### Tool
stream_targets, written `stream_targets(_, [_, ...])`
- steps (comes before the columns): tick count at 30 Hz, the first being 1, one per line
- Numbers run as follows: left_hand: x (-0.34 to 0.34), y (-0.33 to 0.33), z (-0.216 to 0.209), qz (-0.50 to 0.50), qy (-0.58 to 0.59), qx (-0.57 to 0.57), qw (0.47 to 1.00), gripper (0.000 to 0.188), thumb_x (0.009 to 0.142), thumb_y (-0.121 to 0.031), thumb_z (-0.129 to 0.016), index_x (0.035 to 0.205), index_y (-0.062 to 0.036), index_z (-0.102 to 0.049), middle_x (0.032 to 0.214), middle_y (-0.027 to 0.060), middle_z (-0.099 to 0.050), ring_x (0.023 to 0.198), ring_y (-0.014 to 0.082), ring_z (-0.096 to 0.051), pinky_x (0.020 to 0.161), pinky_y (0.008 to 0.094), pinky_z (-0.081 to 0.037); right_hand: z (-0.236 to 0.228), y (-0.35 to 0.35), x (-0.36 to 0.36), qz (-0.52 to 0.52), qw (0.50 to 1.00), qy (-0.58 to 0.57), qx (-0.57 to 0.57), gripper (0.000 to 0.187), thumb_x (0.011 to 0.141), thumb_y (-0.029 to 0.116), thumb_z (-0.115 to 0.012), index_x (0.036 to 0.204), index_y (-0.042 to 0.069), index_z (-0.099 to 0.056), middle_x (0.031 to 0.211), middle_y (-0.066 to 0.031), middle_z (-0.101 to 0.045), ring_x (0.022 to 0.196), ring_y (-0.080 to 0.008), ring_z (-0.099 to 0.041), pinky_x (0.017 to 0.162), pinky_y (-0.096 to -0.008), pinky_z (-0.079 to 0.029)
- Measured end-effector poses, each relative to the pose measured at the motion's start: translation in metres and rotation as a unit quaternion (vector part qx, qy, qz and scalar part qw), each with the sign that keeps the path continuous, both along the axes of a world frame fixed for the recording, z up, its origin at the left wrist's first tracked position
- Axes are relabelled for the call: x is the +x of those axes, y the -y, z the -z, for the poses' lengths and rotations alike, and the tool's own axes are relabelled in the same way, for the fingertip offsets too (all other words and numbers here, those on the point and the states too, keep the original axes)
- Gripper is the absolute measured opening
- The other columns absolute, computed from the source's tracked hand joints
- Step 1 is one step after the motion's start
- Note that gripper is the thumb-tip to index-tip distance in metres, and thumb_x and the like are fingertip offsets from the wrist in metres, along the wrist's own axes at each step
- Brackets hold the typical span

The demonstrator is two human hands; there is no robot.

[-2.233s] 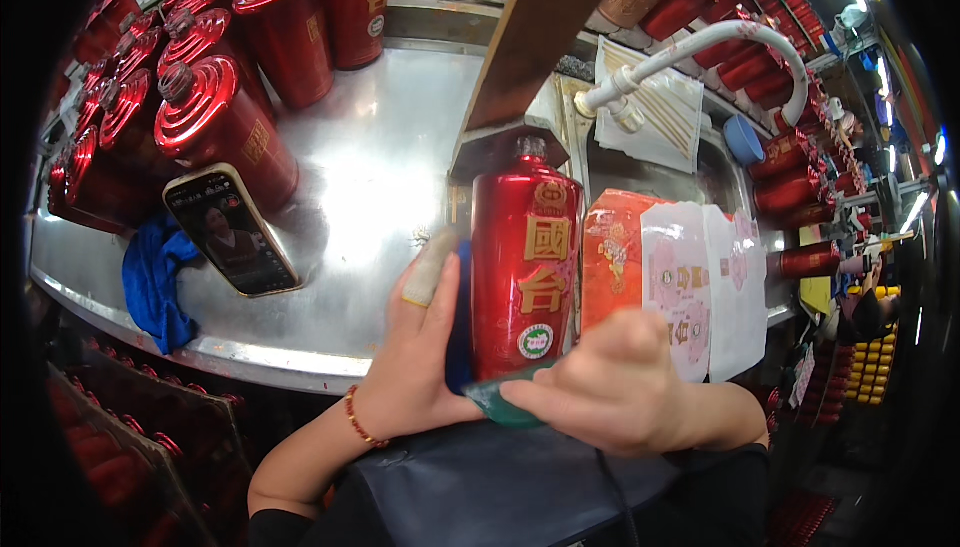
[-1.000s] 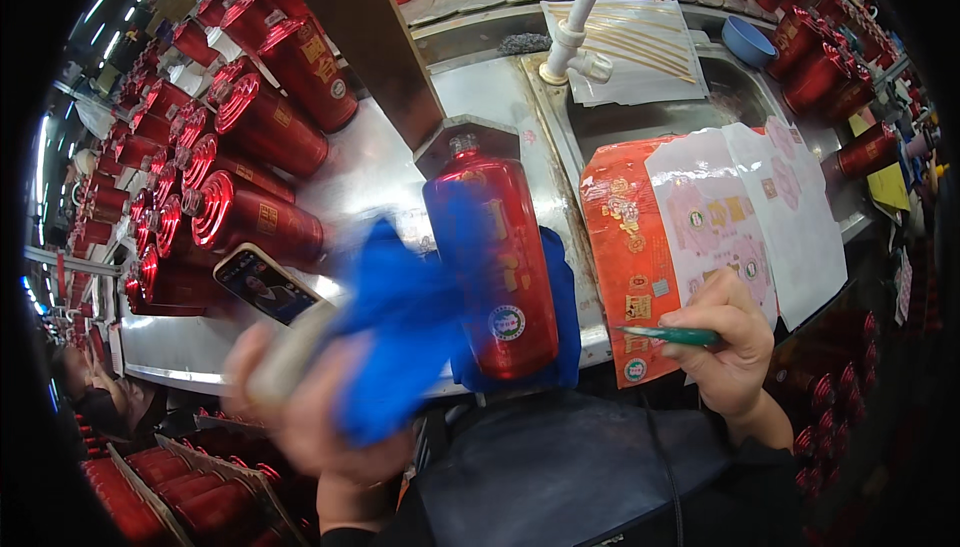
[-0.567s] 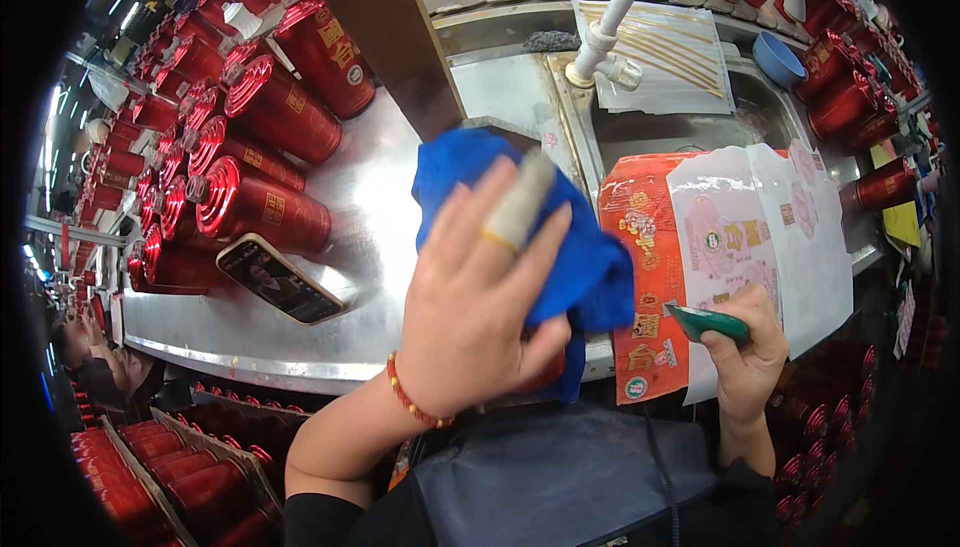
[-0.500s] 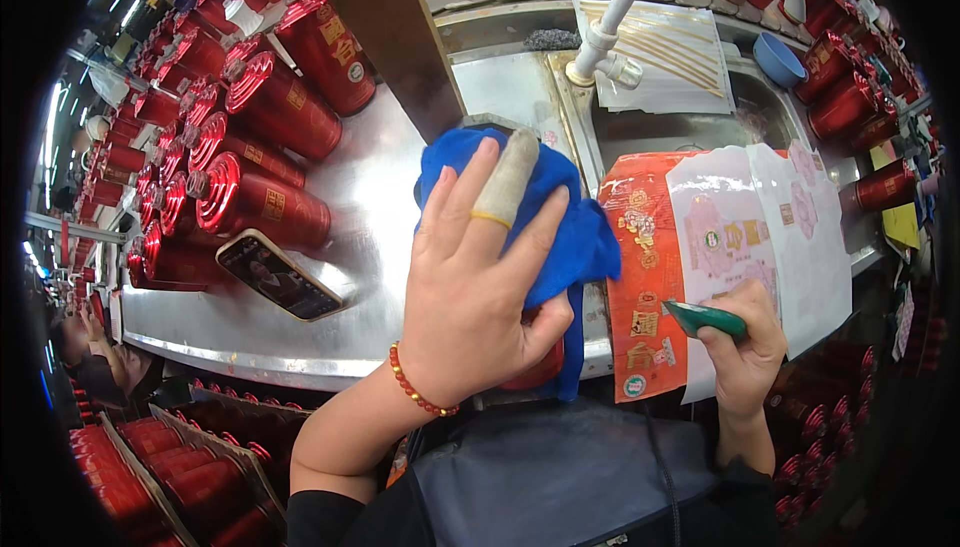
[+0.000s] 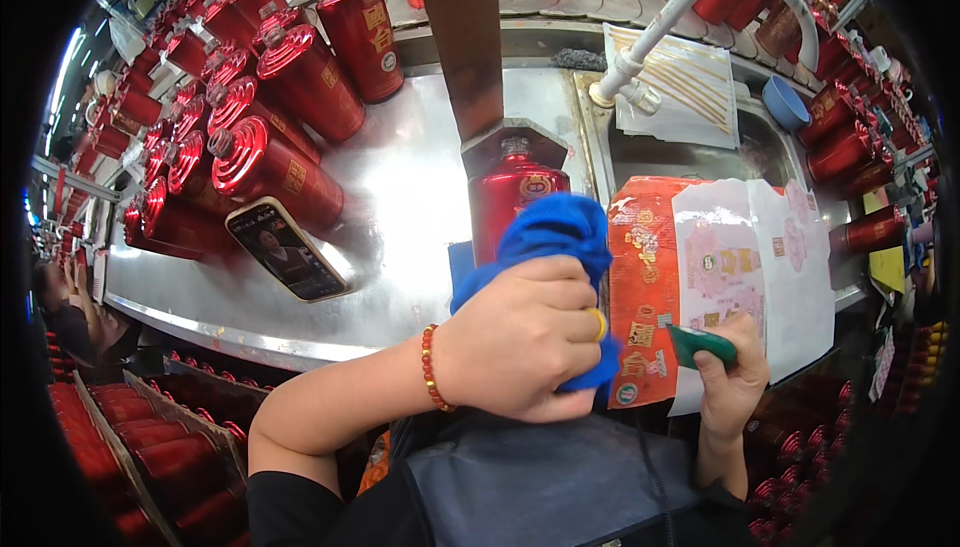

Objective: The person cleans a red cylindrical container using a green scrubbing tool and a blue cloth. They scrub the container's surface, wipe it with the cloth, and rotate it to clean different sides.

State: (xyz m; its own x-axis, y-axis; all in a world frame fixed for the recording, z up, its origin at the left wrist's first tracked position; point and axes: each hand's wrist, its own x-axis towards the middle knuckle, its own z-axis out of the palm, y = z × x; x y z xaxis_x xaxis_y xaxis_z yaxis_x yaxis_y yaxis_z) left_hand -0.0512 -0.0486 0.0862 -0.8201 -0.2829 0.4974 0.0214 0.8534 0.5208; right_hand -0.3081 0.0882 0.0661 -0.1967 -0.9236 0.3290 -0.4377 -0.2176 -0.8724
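My left hand (image 5: 525, 342) is closed round a bunched blue cloth (image 5: 555, 227), just in front of a glossy red bottle (image 5: 510, 195). This bottle stands at the foot of a brown post, its lower part hidden by cloth and hand. Between the fingers and thumb of my right hand (image 5: 740, 372) is a small flat green scraper (image 5: 698, 345). It is held over a stack of decal sheets: an orange-red sheet (image 5: 640, 232) with gold prints on the left, and a pale, translucent one (image 5: 800, 292) on the right.
Several red bottles (image 5: 310, 82) crowd the left of the metal table (image 5: 400, 167). A phone (image 5: 285, 250) leans against them. The brown post (image 5: 458, 37) rises behind the middle bottle. A white faucet (image 5: 690, 2) arches over the sink (image 5: 650, 162); a blue bowl (image 5: 786, 104) sits at its right.
My left hand has drawn toward me with the cloth and closed from spread fingers into a fist, baring the bottle's top. My right hand still holds the scraper, slightly lower.
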Motion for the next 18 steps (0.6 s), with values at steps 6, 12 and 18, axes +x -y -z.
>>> stream_targets(6, [0.052, -0.036, -0.007, 0.008, -0.145, 0.140, 0.980, 0.025, 0.077, -0.026, -0.077, 0.074, -0.0037, -0.067, 0.080, 0.0114, -0.066, 0.074, 0.0305, -0.065, 0.076, 0.0398, -0.053, -0.005, -0.009, 0.002, 0.040, 0.998, 0.037, 0.015, 0.020, 0.087, 0.005, -0.079, 0.102, -0.004, -0.070, 0.089, -0.0040, -0.056, 0.083, -0.0149, -0.051, 0.075, -0.0264, -0.040])
stream_targets(12, [0.160, -0.077, -0.018, -0.490, -0.022, -0.120, 0.863, 0.023, 0.080, -0.022, -0.062, 0.082, 0.0008, -0.069, 0.088, 0.0137, -0.073, 0.079, 0.0322, -0.068, 0.088, 0.0488, -0.051, -0.027, 0.020, 0.013, 0.016, 0.999, -0.021, 0.043, 0.022, 0.082, -0.004, -0.081, 0.101, -0.001, -0.072, 0.093, -0.0060, -0.063, 0.085, -0.0155, -0.058, 0.075, -0.0267, -0.044])
stream_targets(18, [0.295, -0.098, 0.028, -0.760, -0.077, -0.123, 0.634, 0.030, 0.101, -0.011, -0.051, 0.117, 0.0076, -0.068, 0.102, 0.0173, -0.072, 0.094, 0.0319, -0.068, 0.093, 0.0442, -0.053, -0.056, 0.096, 0.047, -0.139, 0.941, -0.270, -0.147, 0.035, 0.069, -0.001, -0.079, 0.102, 0.006, -0.077, 0.095, -0.0041, -0.070, 0.084, -0.0232, -0.063, 0.073, -0.0346, -0.048])
